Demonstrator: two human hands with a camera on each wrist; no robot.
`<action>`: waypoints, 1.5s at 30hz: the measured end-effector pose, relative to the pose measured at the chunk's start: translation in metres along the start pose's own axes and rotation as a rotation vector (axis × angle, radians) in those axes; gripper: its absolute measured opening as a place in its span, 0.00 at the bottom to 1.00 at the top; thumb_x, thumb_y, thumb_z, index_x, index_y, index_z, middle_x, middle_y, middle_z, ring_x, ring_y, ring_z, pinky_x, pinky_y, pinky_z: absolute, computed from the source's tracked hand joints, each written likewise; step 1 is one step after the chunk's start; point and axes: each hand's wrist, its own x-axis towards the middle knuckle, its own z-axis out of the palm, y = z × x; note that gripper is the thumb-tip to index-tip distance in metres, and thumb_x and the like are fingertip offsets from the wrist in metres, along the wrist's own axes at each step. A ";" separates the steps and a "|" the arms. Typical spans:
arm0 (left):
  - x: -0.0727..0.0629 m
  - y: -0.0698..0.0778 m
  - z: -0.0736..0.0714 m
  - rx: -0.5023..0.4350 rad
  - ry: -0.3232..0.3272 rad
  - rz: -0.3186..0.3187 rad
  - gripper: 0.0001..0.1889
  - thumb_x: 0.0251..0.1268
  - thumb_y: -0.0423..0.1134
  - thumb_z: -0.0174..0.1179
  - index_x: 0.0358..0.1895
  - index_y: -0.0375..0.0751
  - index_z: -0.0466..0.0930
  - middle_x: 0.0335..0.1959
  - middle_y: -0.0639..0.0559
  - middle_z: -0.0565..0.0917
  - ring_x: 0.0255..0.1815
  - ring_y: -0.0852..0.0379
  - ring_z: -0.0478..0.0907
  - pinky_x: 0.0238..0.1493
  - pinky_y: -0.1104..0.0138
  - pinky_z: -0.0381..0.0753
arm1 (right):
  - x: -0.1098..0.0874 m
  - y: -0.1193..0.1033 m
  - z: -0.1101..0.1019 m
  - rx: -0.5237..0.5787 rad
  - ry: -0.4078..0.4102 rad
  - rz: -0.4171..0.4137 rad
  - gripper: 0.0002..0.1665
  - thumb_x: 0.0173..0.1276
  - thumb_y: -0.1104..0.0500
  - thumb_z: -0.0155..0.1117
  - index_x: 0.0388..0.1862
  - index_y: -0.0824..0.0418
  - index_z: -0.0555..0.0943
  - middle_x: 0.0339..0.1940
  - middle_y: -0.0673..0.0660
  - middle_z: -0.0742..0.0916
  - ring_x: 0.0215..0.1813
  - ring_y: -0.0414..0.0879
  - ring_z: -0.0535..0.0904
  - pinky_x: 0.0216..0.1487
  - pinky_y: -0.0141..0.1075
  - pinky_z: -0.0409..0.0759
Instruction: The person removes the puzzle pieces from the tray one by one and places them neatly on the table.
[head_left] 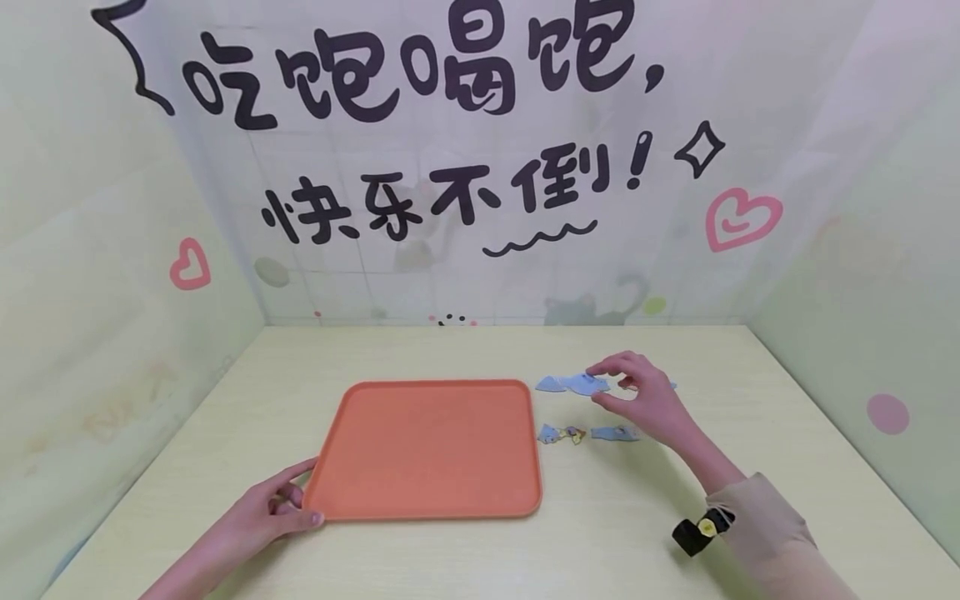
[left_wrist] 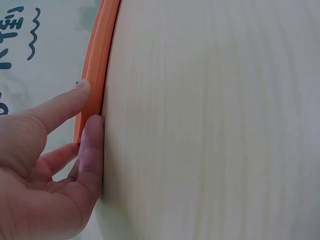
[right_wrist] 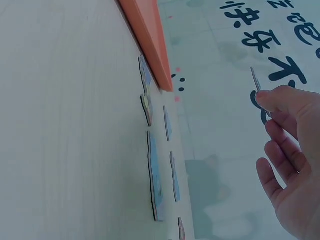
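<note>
At the near left corner of an orange tray (head_left: pixel 423 450), my left hand (head_left: pixel 262 512) grips the rim, with the thumb at the front corner and other fingers along the left side. My right hand (head_left: pixel 637 396) is raised over the table, right of the tray. It pinches a thin flat blue puzzle-like piece (right_wrist: pixel 255 77) between thumb and fingertips; the right wrist view shows that piece nearly edge-on. Below the right hand lie a patterned blue piece (head_left: pixel 615 433), a yellowish piece (head_left: pixel 576 435) and a small blue piece (head_left: pixel 549 433).
A light blue piece (head_left: pixel 551 384) lies just off the tray's far right corner. Another piece (right_wrist: pixel 181 229) shows at the bottom of the right wrist view. Behind the pale wood table (head_left: pixel 630 533) stands a wall (head_left: pixel 450 283) with black lettering; side walls flank it.
</note>
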 end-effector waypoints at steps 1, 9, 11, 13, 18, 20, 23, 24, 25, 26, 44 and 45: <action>0.000 0.000 0.000 -0.004 -0.002 0.000 0.47 0.58 0.45 0.71 0.77 0.39 0.54 0.42 0.47 0.75 0.33 0.63 0.68 0.33 0.72 0.72 | -0.002 0.002 -0.003 -0.001 0.007 0.004 0.18 0.60 0.60 0.74 0.50 0.53 0.85 0.50 0.52 0.84 0.48 0.38 0.74 0.47 0.30 0.78; 0.001 0.001 0.000 -0.033 -0.018 0.007 0.47 0.59 0.44 0.70 0.78 0.39 0.54 0.42 0.46 0.73 0.32 0.63 0.67 0.33 0.71 0.72 | -0.019 0.025 -0.024 -0.056 0.066 0.018 0.17 0.61 0.59 0.74 0.50 0.53 0.85 0.47 0.54 0.84 0.44 0.28 0.72 0.46 0.26 0.76; 0.001 0.001 0.000 -0.032 -0.016 0.007 0.47 0.58 0.44 0.70 0.78 0.39 0.54 0.42 0.47 0.73 0.32 0.63 0.68 0.33 0.71 0.73 | -0.024 0.030 -0.030 -0.073 0.074 0.026 0.17 0.61 0.59 0.74 0.50 0.54 0.85 0.47 0.54 0.84 0.44 0.29 0.73 0.46 0.26 0.76; 0.001 0.001 0.000 -0.032 -0.015 0.005 0.47 0.58 0.44 0.70 0.78 0.39 0.54 0.42 0.47 0.73 0.32 0.63 0.67 0.33 0.71 0.73 | -0.028 0.035 -0.035 -0.091 0.077 0.034 0.17 0.61 0.58 0.74 0.50 0.54 0.85 0.47 0.53 0.85 0.45 0.28 0.73 0.46 0.26 0.77; 0.002 0.001 -0.001 -0.017 -0.011 0.003 0.47 0.59 0.44 0.70 0.78 0.39 0.54 0.42 0.48 0.74 0.32 0.63 0.68 0.33 0.71 0.72 | -0.039 0.050 -0.048 -0.120 0.055 0.057 0.17 0.61 0.58 0.74 0.50 0.57 0.85 0.48 0.54 0.85 0.46 0.26 0.73 0.46 0.26 0.77; 0.003 0.001 -0.001 0.000 -0.006 0.006 0.47 0.59 0.45 0.70 0.78 0.39 0.54 0.42 0.48 0.75 0.33 0.63 0.68 0.34 0.72 0.72 | -0.043 0.057 -0.053 -0.131 0.039 0.069 0.17 0.61 0.59 0.73 0.50 0.57 0.85 0.48 0.55 0.85 0.47 0.28 0.73 0.46 0.26 0.77; 0.003 0.000 -0.001 0.004 -0.007 0.005 0.47 0.59 0.45 0.70 0.78 0.38 0.54 0.42 0.48 0.75 0.33 0.63 0.68 0.34 0.72 0.72 | -0.049 0.068 -0.060 -0.156 0.009 0.096 0.18 0.61 0.59 0.73 0.51 0.57 0.84 0.49 0.55 0.85 0.47 0.30 0.74 0.46 0.28 0.78; 0.002 0.000 -0.001 -0.005 -0.010 -0.002 0.47 0.59 0.45 0.70 0.78 0.39 0.54 0.42 0.48 0.74 0.33 0.63 0.68 0.34 0.72 0.72 | -0.051 0.071 -0.063 -0.161 -0.001 0.108 0.18 0.62 0.59 0.73 0.51 0.56 0.84 0.50 0.55 0.85 0.47 0.30 0.74 0.46 0.27 0.78; 0.002 0.000 0.000 -0.004 -0.012 0.001 0.47 0.59 0.45 0.70 0.78 0.38 0.54 0.42 0.47 0.74 0.32 0.63 0.68 0.34 0.71 0.72 | -0.053 0.075 -0.066 -0.164 -0.013 0.122 0.18 0.62 0.58 0.73 0.51 0.56 0.84 0.50 0.56 0.85 0.47 0.30 0.74 0.46 0.27 0.78; 0.002 0.000 0.000 -0.012 -0.013 -0.006 0.47 0.58 0.45 0.70 0.78 0.39 0.54 0.42 0.47 0.74 0.32 0.63 0.68 0.34 0.71 0.72 | -0.055 0.078 -0.069 -0.165 -0.023 0.135 0.18 0.62 0.58 0.73 0.52 0.56 0.84 0.50 0.56 0.85 0.47 0.30 0.74 0.46 0.27 0.78; 0.000 -0.001 0.000 -0.019 -0.019 0.034 0.46 0.60 0.44 0.69 0.78 0.39 0.53 0.42 0.47 0.75 0.32 0.64 0.69 0.35 0.72 0.73 | -0.067 0.115 -0.093 -0.080 -0.199 0.237 0.20 0.63 0.58 0.72 0.53 0.63 0.83 0.51 0.61 0.85 0.45 0.25 0.73 0.44 0.26 0.78; 0.000 -0.001 0.000 -0.020 -0.019 0.035 0.46 0.60 0.44 0.69 0.78 0.39 0.53 0.42 0.47 0.75 0.32 0.64 0.69 0.35 0.72 0.73 | -0.067 0.115 -0.094 -0.082 -0.214 0.244 0.20 0.63 0.58 0.72 0.53 0.62 0.83 0.52 0.62 0.85 0.45 0.24 0.73 0.44 0.26 0.78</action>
